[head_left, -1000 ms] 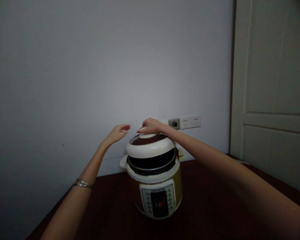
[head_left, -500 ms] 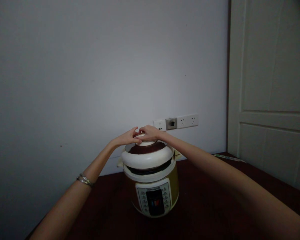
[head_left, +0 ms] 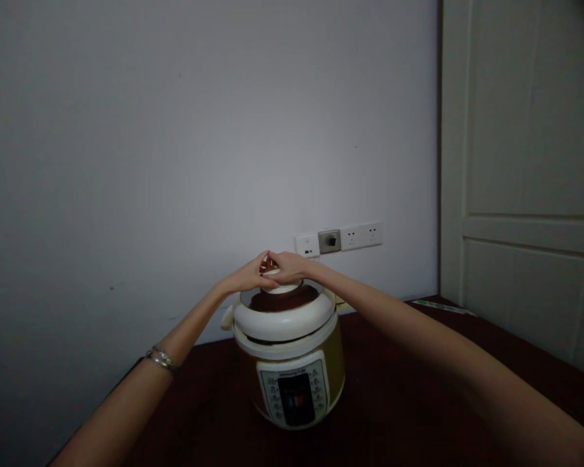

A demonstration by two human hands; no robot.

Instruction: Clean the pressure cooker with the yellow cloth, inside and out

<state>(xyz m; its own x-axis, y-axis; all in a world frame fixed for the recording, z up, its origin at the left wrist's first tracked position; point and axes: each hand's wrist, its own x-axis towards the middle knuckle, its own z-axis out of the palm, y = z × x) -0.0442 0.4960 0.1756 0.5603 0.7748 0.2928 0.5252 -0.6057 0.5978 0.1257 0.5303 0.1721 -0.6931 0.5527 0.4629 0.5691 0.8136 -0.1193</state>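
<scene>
A yellow-and-white electric pressure cooker (head_left: 338, 363) stands on the dark red table, its control panel (head_left: 294, 392) facing me. On top sits its white lid (head_left: 287, 322) with a brown centre, leaving a thin dark gap at the front rim. My left hand (head_left: 250, 274) grips the left side of the lid's knob, thumb in front. From the right, my right hand (head_left: 288, 264) closes over the same knob, and the fingertips of both hands meet there. Much of the knob is hidden by my fingers.
Behind the cooker is a pale wall with a row of sockets and a switch (head_left: 329, 241). A white panelled door (head_left: 525, 194) is at the right. A thin patterned strip (head_left: 445, 307) lies on the table (head_left: 394, 402) near the wall.
The lid has come down onto the cooker, narrowing the dark gap at the front. Both hands have lowered with it. The view has shifted slightly.
</scene>
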